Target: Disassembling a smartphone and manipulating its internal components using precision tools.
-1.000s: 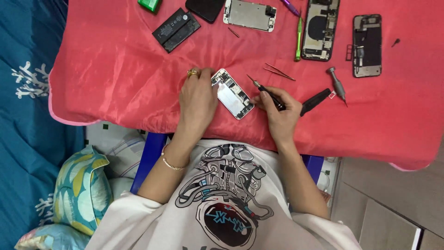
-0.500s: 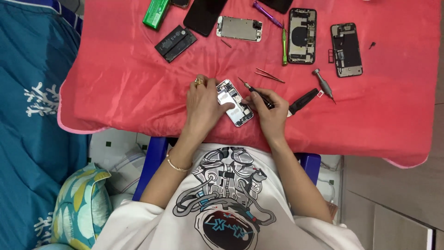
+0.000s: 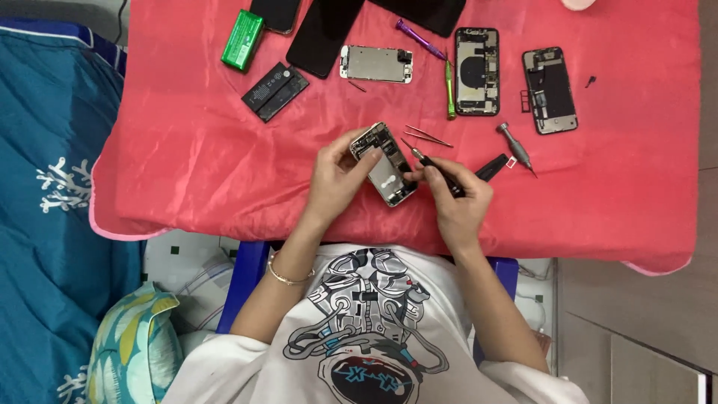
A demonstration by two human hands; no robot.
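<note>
Your left hand [image 3: 338, 176] cups the opened phone [image 3: 384, 164], fingers clamped along its left edge and top corner, holding it just above the red cloth on the desk [image 3: 187, 164], near the front edge and in front of your chest. The phone's long axis runs diagonally, from upper left away from you to lower right toward you, with its exposed inner parts facing up. Your right hand [image 3: 455, 200] lies just to the phone's right, fingers closed around a black screwdriver [image 3: 441, 170] whose thin tip points up and left, touching or just over the phone's right edge; which one cannot be told. The right hand is the nearer to the tweezers [image 3: 428, 135] just beyond the phone, and to a second, grey screwdriver [image 3: 516, 148] further right.
</note>
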